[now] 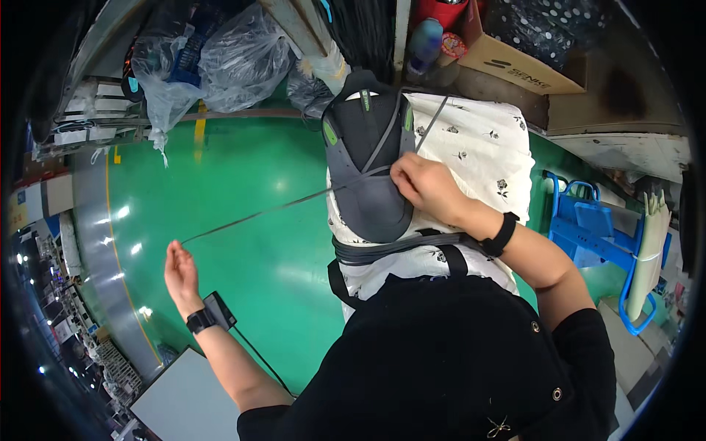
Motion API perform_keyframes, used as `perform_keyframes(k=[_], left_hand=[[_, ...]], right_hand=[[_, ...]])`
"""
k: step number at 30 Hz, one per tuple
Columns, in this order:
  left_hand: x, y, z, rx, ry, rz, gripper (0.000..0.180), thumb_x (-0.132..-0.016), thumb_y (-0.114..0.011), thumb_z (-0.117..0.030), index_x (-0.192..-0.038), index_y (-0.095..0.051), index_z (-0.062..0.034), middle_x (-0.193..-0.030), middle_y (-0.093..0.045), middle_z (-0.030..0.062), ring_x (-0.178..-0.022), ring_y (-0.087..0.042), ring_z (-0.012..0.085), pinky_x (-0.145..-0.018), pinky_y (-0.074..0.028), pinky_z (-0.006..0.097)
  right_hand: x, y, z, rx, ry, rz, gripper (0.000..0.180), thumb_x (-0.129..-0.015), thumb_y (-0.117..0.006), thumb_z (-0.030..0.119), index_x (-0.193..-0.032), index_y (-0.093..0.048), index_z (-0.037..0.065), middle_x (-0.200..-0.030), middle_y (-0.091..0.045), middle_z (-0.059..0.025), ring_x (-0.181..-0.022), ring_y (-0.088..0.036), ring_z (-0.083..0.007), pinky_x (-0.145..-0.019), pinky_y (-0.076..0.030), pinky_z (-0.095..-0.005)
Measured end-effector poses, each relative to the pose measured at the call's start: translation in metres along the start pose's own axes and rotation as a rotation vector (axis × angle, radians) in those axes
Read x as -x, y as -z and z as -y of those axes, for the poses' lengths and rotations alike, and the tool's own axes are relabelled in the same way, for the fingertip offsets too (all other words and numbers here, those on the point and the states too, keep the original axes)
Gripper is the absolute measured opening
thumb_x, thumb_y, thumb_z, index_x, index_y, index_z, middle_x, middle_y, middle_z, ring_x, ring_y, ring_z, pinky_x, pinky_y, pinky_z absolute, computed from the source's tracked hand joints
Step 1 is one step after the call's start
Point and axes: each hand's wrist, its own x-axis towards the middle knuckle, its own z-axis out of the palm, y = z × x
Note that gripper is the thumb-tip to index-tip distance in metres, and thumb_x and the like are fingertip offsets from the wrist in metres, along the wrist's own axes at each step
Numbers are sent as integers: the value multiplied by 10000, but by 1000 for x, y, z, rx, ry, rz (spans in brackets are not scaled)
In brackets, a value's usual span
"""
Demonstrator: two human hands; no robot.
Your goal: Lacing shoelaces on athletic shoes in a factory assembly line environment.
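Observation:
A dark grey shoe upper [371,198] with green side accents lies on a white flower-print cloth [478,147] over my lap. My left hand [182,273] is raised far out to the left, its fingers closed on the end of a flat grey shoelace [257,214]. That lace runs taut back across to the shoe. My right hand [426,189] is at the shoe's right side, thumb and finger pinched on the lace where it crosses the upper. Another length of lace slants up over the cloth. A bundle of dark laces [397,251] lies across my lap below the shoe.
Beyond the shoe hang black strands [360,37] beside a metal post. Clear plastic bags [243,59] are at the back left, and a cardboard box [522,66] with a dotted bag stands back right. A blue frame [596,220] is on the right; green floor [257,162] spreads left.

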Motion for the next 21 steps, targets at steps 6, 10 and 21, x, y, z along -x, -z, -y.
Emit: perform_keyframes(k=[6, 10, 21], left_hand=[[-46, 13, -24, -240, 61, 207, 161, -976, -447, -59, -1091, -558, -46, -682, -534, -11, -525, -430, 64, -500, -362, 205], [-50, 153, -129, -328, -237, -655, 139, -967, -416, -99, -901, -538, -83, -649, -487, -15, -478, -350, 87, -426, -287, 228], [-21, -41, 135, -1163, -469, 256, 55, -934, -558, -66, -974, -563, -29, -937, -578, 67, -885, -576, 179, -822, -506, 336]], right_hand=[[8, -9, -15, -497, -572, 37, 141, -895, -612, 152, -927, -583, 18, -765, -617, -49, -639, -549, -121, -656, -446, -257], [-1, -9, 3, -709, -687, -5, 116, -891, -610, 113, -937, -586, 10, -801, -633, -64, -683, -576, -125, -659, -458, -253], [135, 230, -145, -868, -605, -875, 445, -937, -567, 123, -1319, -432, -60, -771, -501, 17, -626, -428, -44, -512, -348, -170]])
